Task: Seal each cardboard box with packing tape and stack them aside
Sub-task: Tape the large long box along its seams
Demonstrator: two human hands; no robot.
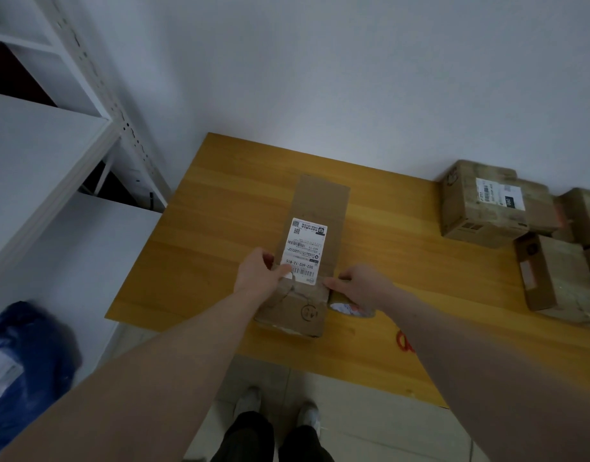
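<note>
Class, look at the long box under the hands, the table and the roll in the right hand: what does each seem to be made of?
Long box: brown cardboard, matt, with creased edges and a white paper label.
Table: wood or wood-look laminate, smooth, with yellow-brown grain streaks; which one cannot be told.
Roll in the right hand: probably plastic packing tape, brownish and slightly glossy.

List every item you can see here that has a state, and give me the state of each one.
long cardboard box: flaps shut, lying flat on the table, label up
left hand: grips the box's near left edge
right hand: holds the tape roll against the box's right side
tape roll: on edge beside the box
boxes at right: closed, grouped by the wall
</note>
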